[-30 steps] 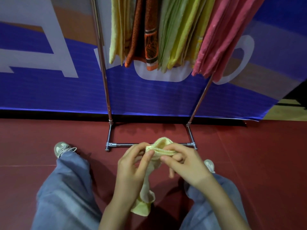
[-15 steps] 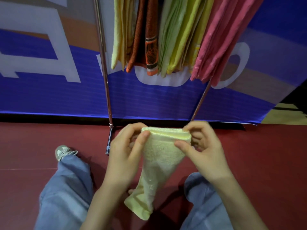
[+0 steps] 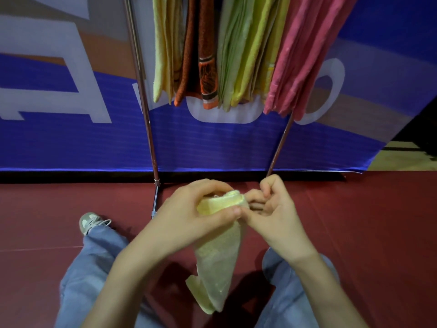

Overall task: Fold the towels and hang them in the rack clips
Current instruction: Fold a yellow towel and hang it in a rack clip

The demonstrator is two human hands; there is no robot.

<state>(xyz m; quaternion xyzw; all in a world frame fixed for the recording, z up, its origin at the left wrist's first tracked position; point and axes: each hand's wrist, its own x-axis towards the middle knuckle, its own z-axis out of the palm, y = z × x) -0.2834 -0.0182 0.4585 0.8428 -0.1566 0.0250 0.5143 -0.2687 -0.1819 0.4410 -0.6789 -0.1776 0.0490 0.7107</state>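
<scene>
A pale yellow towel (image 3: 218, 259) hangs folded from my hands at chest height, its tail drooping toward my lap. My left hand (image 3: 186, 218) grips the bunched top edge, thumb across the front. My right hand (image 3: 272, 214) pinches the right end of that same top edge, fingers curled. Above, the metal rack (image 3: 145, 110) carries several hanging towels: yellow (image 3: 163, 48), orange patterned (image 3: 205, 55), green-yellow (image 3: 246, 55) and pink (image 3: 305, 55). The clips themselves are out of view above the frame.
The rack's two chrome legs (image 3: 281, 143) drop to a red floor (image 3: 369, 233) in front of a blue printed banner (image 3: 71, 138). My legs in blue jeans (image 3: 94, 268) and a grey sneaker (image 3: 88, 222) lie below.
My hands have come together, gathering the towel's spread top edge into a narrower bunch. The towel now hangs more to the right of my left hand.
</scene>
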